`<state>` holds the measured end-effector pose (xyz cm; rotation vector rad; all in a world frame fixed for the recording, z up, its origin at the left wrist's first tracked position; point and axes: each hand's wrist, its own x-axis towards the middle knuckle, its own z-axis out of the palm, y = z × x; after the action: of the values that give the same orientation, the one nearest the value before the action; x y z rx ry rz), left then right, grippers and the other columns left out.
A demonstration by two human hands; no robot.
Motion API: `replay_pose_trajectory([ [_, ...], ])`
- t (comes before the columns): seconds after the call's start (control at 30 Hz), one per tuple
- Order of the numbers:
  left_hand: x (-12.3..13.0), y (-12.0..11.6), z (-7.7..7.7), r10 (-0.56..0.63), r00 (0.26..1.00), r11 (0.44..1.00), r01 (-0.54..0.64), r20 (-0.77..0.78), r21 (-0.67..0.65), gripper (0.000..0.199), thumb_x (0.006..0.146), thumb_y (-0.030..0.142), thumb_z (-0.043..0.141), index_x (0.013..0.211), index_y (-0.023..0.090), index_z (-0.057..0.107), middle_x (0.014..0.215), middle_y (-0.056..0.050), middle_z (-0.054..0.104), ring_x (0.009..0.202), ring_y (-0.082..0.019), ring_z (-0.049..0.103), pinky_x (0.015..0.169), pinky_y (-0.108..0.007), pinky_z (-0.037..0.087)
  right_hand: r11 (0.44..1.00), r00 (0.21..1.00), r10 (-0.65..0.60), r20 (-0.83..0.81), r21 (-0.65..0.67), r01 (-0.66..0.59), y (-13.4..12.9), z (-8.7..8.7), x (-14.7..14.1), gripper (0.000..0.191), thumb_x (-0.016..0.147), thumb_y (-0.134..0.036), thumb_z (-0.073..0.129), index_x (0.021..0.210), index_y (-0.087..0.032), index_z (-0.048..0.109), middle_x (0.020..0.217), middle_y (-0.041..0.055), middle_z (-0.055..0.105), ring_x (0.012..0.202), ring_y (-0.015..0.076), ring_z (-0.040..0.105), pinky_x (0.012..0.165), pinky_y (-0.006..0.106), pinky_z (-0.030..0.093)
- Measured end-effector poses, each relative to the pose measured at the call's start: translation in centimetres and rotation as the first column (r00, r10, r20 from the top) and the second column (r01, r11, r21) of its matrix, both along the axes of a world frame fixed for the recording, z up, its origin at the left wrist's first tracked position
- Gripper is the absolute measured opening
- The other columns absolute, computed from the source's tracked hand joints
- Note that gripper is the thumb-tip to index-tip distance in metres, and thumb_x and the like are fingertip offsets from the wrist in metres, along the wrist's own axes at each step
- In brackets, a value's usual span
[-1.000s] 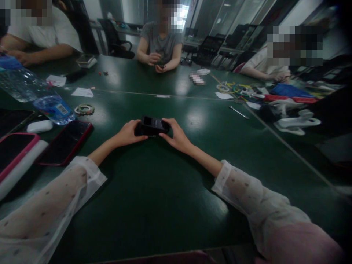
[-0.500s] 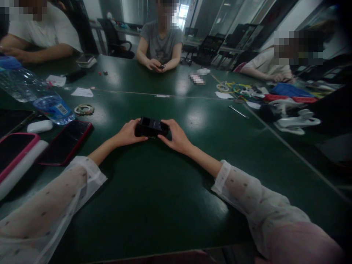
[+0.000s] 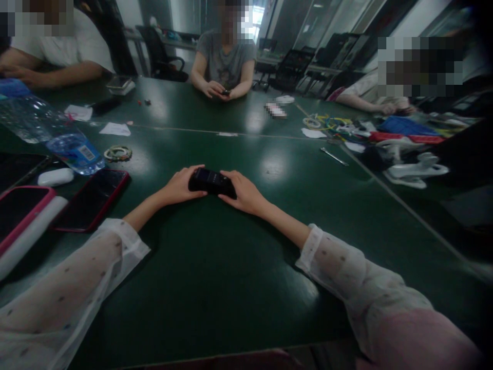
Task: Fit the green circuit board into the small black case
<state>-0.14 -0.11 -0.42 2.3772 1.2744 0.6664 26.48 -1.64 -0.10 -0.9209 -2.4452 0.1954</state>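
Observation:
A small black handheld device (image 3: pixel 211 183) with a little screen and pale marks beside it is held just over or on the green table (image 3: pixel 215 288); I cannot tell whether it touches. Around its left end curl the fingers and thumb of my left hand (image 3: pixel 181 186). My right hand (image 3: pixel 246 192) grips the opposite end, thumb at the near side and fingers over the top edge. Its exact kind is too dark to make out.
To the left lie a red-edged phone (image 3: pixel 94 200), a pink-cased phone (image 3: pixel 23 216), a white case (image 3: pixel 56 177), a water bottle (image 3: pixel 73 149) and bracelets (image 3: pixel 118 153). A wrench (image 3: pixel 334 156), cables (image 3: pixel 327 123) and a white object (image 3: pixel 419 169) are rightward. Three people sit around.
The device has tilted and its top face looks darker now. The fingers of my right hand have shifted slightly left over its edge.

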Motion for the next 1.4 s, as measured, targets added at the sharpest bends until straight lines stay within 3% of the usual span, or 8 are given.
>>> replay_pose_trajectory([
  [0.27,0.0,0.1,0.0,0.000,1.000,1.000,0.000,-0.006,-0.007,0.087,0.075,0.063,0.068,0.144,0.021,0.038,0.134,-0.015,0.054,0.118,-0.034,0.053,0.100,-0.050,0.041,1.000,0.999,0.014,-0.047,0.008,-0.014,0.3,-0.3,0.1,0.069,0.088,-0.052,0.059,0.144,-0.023,0.029,0.129,0.0164,0.051,0.118,0.0338,0.053,0.097,0.058,0.049],
  [0.63,-0.1,0.0,0.1,0.000,1.000,1.000,0.001,0.014,-0.031,0.078,0.077,0.061,0.067,0.141,0.023,0.042,0.131,-0.013,0.056,0.117,-0.033,0.054,0.099,-0.050,0.042,0.998,0.996,-0.031,-0.088,-0.049,0.026,0.3,-0.3,0.2,0.061,0.089,-0.043,0.061,0.140,-0.021,0.035,0.127,0.0152,0.053,0.116,0.0313,0.056,0.097,0.055,0.051],
  [1.1,-0.1,0.0,0.3,-0.009,1.000,0.999,0.010,0.015,-0.045,0.078,0.078,0.059,0.067,0.142,0.023,0.042,0.133,-0.013,0.054,0.118,-0.033,0.053,0.099,-0.050,0.043,0.972,0.965,-0.074,-0.253,-0.233,0.013,1.2,-0.4,0.5,0.056,0.081,-0.033,0.072,0.130,-0.023,0.046,0.126,0.0123,0.059,0.119,0.0294,0.058,0.101,0.053,0.048],
  [1.4,0.0,-0.2,0.5,-0.009,1.000,0.998,0.010,0.017,-0.062,0.077,0.078,0.060,0.066,0.142,0.024,0.041,0.134,-0.012,0.054,0.119,-0.033,0.052,0.100,-0.051,0.042,0.973,0.962,-0.075,-0.262,-0.231,0.013,1.2,-0.4,0.5,0.053,0.081,-0.032,0.072,0.126,-0.021,0.047,0.123,0.0122,0.061,0.116,0.0287,0.060,0.099,0.051,0.049],
])
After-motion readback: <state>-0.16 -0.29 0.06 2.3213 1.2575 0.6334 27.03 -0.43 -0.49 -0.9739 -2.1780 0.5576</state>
